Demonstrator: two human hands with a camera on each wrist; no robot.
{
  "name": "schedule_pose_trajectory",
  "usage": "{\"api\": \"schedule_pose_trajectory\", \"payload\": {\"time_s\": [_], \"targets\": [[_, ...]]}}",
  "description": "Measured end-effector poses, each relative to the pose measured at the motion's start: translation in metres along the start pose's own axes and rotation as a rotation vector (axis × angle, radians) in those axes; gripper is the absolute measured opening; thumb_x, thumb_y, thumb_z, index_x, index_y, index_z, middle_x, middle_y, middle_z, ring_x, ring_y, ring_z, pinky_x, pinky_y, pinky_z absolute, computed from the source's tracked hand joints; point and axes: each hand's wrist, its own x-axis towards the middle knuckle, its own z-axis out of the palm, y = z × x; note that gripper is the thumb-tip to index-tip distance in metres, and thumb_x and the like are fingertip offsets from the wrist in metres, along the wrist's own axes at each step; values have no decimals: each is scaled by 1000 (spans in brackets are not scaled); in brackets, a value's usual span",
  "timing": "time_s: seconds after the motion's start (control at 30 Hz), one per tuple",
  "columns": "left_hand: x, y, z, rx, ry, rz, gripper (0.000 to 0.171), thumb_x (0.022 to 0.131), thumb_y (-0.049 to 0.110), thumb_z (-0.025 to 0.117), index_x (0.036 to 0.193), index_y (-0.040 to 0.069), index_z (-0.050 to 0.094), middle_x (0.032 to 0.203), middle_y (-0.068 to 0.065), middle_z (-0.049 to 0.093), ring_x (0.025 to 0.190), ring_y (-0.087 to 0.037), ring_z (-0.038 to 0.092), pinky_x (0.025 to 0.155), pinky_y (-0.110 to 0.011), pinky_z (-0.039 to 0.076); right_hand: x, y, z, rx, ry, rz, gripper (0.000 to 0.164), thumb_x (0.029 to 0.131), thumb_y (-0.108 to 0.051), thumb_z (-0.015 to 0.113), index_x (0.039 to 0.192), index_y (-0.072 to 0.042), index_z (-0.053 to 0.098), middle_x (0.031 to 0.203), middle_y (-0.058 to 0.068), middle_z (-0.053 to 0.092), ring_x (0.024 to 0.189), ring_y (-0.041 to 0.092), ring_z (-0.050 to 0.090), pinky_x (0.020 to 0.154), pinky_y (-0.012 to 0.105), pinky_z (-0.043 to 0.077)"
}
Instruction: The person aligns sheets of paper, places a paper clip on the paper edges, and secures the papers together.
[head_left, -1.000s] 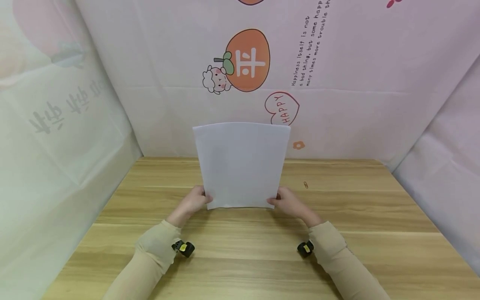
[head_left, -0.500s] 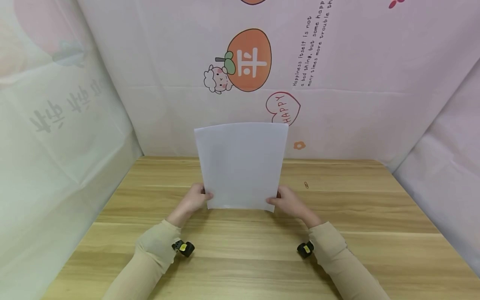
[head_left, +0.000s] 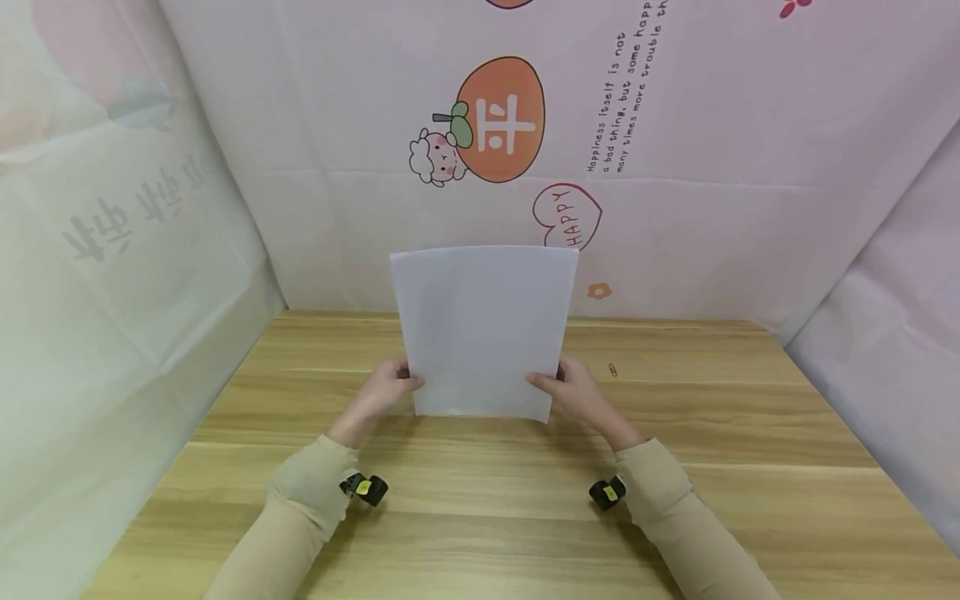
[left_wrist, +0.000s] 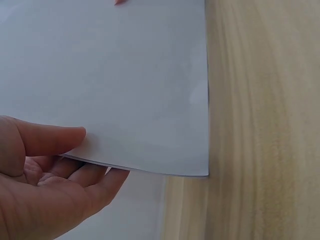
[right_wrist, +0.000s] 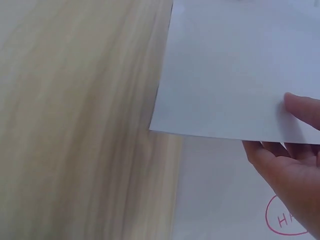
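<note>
White paper (head_left: 483, 325), a thin stack by its edge in the left wrist view, stands upright between both hands above the table. My left hand (head_left: 382, 387) pinches its left edge near the bottom, thumb on the near face and fingers behind. On the opposite edge, my right hand (head_left: 577, 390) grips at about the same height. The right wrist view shows the right thumb (right_wrist: 302, 107) flat on the paper's face, fingers curled underneath. Part of the fingers is hidden behind the paper. A small paper clip (head_left: 612, 370) lies on the table to the right.
The wood-grain table (head_left: 480, 517) extends under both arms. Printed cloth (head_left: 360, 217) hangs behind it, with more cloth at the left and right sides. A small black camera (head_left: 365, 488) is on the left wrist and another (head_left: 607, 492) on the right.
Both hands have slid slightly up along the paper's side edges, farther from its bottom edge. The paper itself stays nearly in place, its top edge shifting a little.
</note>
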Motion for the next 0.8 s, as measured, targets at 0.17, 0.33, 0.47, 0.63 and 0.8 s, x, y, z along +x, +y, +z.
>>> {"api": "schedule_pose_trajectory", "payload": {"time_s": [0.17,0.33,0.47,0.63,0.8], "targets": [[-3,7,-4,-35,-22,22,38,97,9,49,130,-10,48,132,-25,53,124,-37,48,106,-52,35,3,-5,1,62,89,-78,39,94,-14,58,129,3,50,124,23,59,112,34,59,90,35,51],[-5,9,-7,-56,-27,37,38,98,10,47,129,-11,48,132,-25,52,125,-36,48,106,-51,35,4,-8,4,99,158,-125,40,95,-12,57,131,3,49,125,24,58,108,25,61,84,23,51],[-6,9,-8,-74,-23,37,34,98,9,46,125,-11,52,130,-24,54,124,-35,48,107,-52,34,4,-10,5,142,200,-127,38,95,-11,56,129,4,50,122,25,59,101,11,62,80,20,51],[-5,8,-8,-82,-22,41,31,98,9,47,120,-11,55,125,-24,57,121,-34,49,108,-52,32,4,-11,5,150,225,-125,35,96,-12,55,127,4,52,120,24,61,96,3,61,78,19,50],[-7,10,-8,-87,-23,53,29,98,9,47,118,-11,56,123,-24,57,120,-33,50,108,-52,32,4,-13,6,162,222,-138,34,97,-11,53,127,4,52,122,23,60,99,3,60,82,19,50]]}}
